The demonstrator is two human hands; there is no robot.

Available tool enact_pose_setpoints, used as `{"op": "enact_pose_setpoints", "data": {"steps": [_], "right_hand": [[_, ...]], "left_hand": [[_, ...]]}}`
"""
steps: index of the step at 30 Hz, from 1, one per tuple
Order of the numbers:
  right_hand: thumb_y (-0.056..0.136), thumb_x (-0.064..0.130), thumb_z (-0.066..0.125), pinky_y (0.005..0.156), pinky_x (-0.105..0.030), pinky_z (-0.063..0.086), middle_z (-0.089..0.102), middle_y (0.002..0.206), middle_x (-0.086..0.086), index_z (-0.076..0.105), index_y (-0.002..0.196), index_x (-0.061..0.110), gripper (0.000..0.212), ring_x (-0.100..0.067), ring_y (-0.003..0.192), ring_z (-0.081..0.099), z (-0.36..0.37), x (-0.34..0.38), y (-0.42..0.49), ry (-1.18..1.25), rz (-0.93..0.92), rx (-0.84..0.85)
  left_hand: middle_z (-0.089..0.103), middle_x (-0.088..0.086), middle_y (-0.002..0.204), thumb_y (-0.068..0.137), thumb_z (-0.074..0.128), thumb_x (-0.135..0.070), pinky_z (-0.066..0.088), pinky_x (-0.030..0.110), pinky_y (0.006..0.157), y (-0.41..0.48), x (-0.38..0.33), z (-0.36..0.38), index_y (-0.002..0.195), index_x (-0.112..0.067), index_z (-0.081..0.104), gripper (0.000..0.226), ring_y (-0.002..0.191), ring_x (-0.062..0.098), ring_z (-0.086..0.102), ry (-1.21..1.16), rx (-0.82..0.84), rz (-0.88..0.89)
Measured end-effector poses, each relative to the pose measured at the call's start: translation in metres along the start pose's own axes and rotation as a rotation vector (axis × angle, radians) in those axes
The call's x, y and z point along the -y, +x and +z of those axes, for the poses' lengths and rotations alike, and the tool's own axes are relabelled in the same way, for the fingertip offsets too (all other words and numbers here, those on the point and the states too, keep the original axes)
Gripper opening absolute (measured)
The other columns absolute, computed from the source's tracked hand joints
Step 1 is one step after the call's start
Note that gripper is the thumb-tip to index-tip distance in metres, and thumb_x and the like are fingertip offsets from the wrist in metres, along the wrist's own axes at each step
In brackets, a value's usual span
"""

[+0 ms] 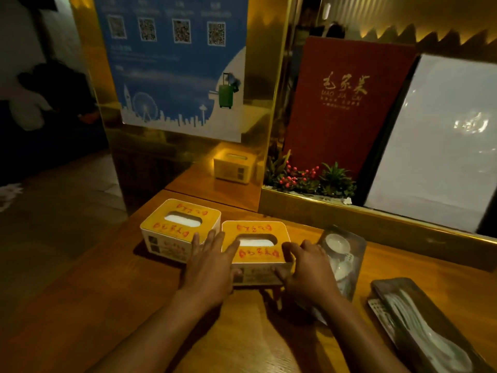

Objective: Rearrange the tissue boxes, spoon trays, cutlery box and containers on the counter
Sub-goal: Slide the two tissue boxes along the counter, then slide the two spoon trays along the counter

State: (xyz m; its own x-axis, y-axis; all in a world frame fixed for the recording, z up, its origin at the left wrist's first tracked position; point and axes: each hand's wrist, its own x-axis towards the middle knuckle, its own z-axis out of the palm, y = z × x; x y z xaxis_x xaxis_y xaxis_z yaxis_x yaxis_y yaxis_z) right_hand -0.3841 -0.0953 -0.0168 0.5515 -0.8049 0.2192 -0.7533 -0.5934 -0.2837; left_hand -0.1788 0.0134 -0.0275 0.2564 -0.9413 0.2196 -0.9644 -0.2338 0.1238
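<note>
- Both hands, left [208,267] and right [304,267], clasped the near tissue box [255,246] beside its twin [180,224]
- Spoon tray [419,319] and wrapped crockery [341,254] awaited sorting (seemingly early)

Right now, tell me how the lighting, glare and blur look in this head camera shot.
Head view: dim, warm light; the white panel at right is washed out by glare and motion-blurred; the blue QR-code poster is soft; wide-angle distortion bends the edges; the left hand and right hand cast shadows on the wooden counter beside the sharper yellow-topped tissue box.
</note>
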Motion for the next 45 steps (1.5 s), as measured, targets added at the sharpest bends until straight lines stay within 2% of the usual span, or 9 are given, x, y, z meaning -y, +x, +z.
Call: {"op": "enact_pose_setpoints", "data": {"steps": [3,6,18,25,29,32,36,42,45], "right_hand": [[0.083,0.063,0.058,0.107,-0.042,0.035,0.053,0.103,0.006,0.057,0.109,0.032,0.040,-0.017,0.104,0.046,0.006,0.006,-0.006,-0.018,-0.029,-0.070],[0.083,0.065,0.057,0.112,-0.046,0.029,0.056,0.102,0.006,0.059,0.105,0.033,0.040,-0.018,0.104,0.050,0.012,0.010,-0.009,-0.042,-0.010,-0.112],[0.083,0.065,0.059,0.101,-0.043,0.039,0.058,0.102,0.009,0.063,0.107,0.031,0.042,-0.017,0.100,0.052,0.014,0.021,-0.019,-0.053,0.130,-0.193],[0.088,0.060,0.056,0.100,-0.038,0.036,0.055,0.113,0.007,0.058,0.121,0.031,0.044,-0.017,0.109,0.048,0.015,0.029,-0.024,-0.054,0.185,-0.162],[0.091,0.052,0.056,0.102,-0.038,0.038,0.055,0.126,0.002,0.049,0.137,0.030,0.051,-0.020,0.118,0.046,0.016,0.029,-0.027,-0.065,0.185,-0.127],[0.085,0.055,0.060,0.110,-0.042,0.034,0.042,0.146,-0.005,0.036,0.147,0.029,0.072,-0.027,0.135,0.035,0.015,0.021,-0.039,-0.059,0.250,-0.134],[0.082,0.070,0.047,0.120,-0.056,0.002,0.004,0.166,-0.010,0.013,0.156,0.032,0.089,-0.034,0.151,-0.002,0.017,-0.006,-0.070,-0.214,0.448,-0.005],[0.089,0.056,0.054,0.120,-0.049,0.007,0.007,0.166,0.000,0.020,0.152,0.042,0.073,-0.027,0.152,0.000,0.012,-0.027,-0.106,-0.169,0.392,0.030],[0.089,0.051,0.057,0.119,-0.047,0.016,0.014,0.165,0.000,0.027,0.151,0.041,0.069,-0.030,0.151,0.007,0.001,-0.037,-0.118,-0.151,0.334,0.068]], "left_hand": [[0.015,0.006,0.165,0.093,0.057,-0.046,-0.016,0.057,0.114,0.004,0.008,-0.001,0.156,-0.036,0.013,0.078,0.152,0.028,0.000,0.045,0.006,0.023],[0.011,0.005,0.165,0.094,0.057,-0.044,-0.017,0.057,0.113,0.008,0.011,-0.001,0.156,-0.035,0.010,0.079,0.152,0.026,-0.002,0.054,0.017,0.049],[0.005,0.002,0.166,0.098,0.050,-0.041,-0.015,0.059,0.115,0.024,0.019,0.005,0.156,-0.039,0.001,0.076,0.152,0.024,-0.005,0.003,0.012,0.141],[0.005,0.002,0.166,0.092,0.061,-0.042,-0.011,0.062,0.116,0.028,0.026,0.016,0.155,-0.040,-0.002,0.089,0.152,0.025,-0.004,-0.001,-0.003,0.158],[0.003,0.003,0.166,0.095,0.054,-0.044,-0.011,0.062,0.116,0.027,0.029,0.017,0.155,-0.040,-0.005,0.084,0.151,0.026,-0.005,-0.019,-0.009,0.177],[-0.002,0.004,0.166,0.096,0.050,-0.047,-0.012,0.062,0.115,0.027,0.030,0.017,0.154,-0.040,-0.009,0.083,0.151,0.027,-0.009,-0.009,0.007,0.189],[-0.010,0.005,0.165,0.091,0.051,-0.056,-0.015,0.062,0.114,0.021,0.021,0.015,0.154,-0.035,-0.011,0.091,0.150,0.027,-0.014,-0.005,0.005,0.192],[0.004,-0.003,0.165,0.092,0.058,-0.040,0.002,0.042,0.119,-0.007,-0.043,0.002,0.155,-0.033,0.020,0.074,0.149,0.015,-0.009,-0.297,-0.107,0.442],[0.008,-0.009,0.165,0.091,0.058,-0.044,0.015,0.036,0.116,-0.026,-0.077,0.006,0.154,-0.038,0.015,0.076,0.150,0.014,0.007,-0.388,-0.062,0.532]]}}
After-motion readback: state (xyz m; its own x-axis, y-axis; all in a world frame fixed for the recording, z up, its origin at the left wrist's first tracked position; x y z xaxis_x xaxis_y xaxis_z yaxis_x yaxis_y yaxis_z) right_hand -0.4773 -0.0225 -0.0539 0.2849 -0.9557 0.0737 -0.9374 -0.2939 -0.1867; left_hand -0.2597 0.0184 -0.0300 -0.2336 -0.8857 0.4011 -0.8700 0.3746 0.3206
